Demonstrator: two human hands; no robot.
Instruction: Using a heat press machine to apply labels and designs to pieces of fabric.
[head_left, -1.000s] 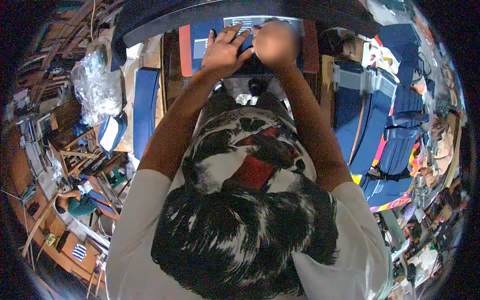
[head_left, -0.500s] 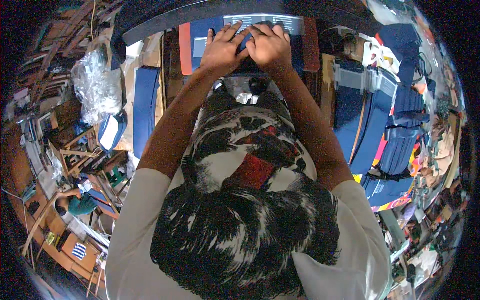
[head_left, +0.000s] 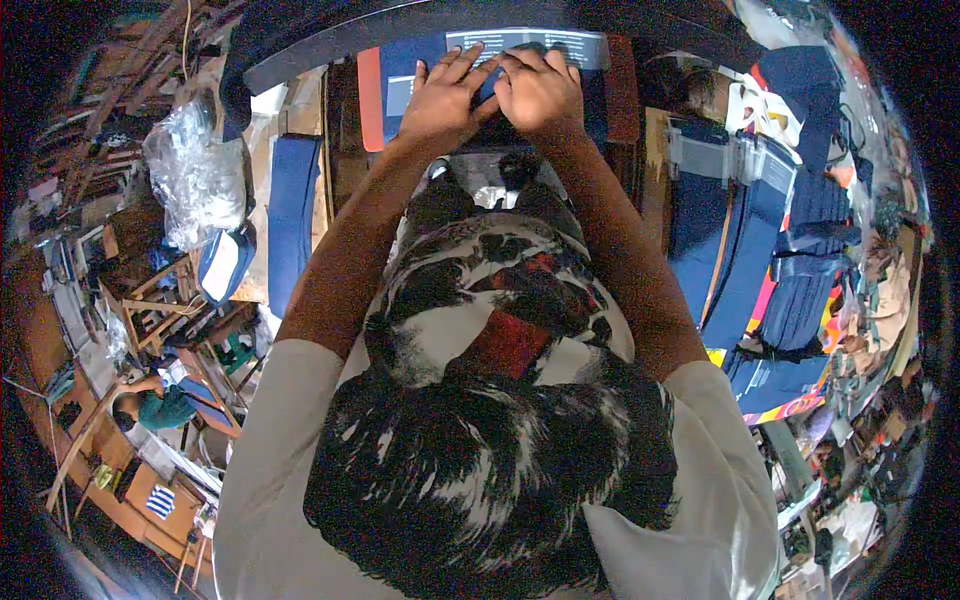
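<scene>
Both my hands rest side by side on a blue fabric piece [head_left: 400, 70] at the top of the view, on a dark wooden work table [head_left: 345, 150]. My left hand [head_left: 445, 95] lies flat on it with fingers spread. My right hand [head_left: 540, 92] presses down with bent fingers, close against the left thumb. A pale grey strip [head_left: 560, 42] runs along the fabric just beyond my fingertips. A dark curved bar [head_left: 300, 50] arcs over the far edge and hides what lies behind it. My patterned shirt fills the middle of the view.
Stacks of blue fabric panels [head_left: 740, 230] stand to the right, and another blue piece [head_left: 290, 220] lies to the left. A crumpled clear plastic bag [head_left: 195, 170] sits at far left. A person in green [head_left: 165, 408] is among wooden frames at lower left.
My right hand, raised and blurred a second ago, has come down onto the blue fabric beside my left hand. The left hand has stayed flat in place.
</scene>
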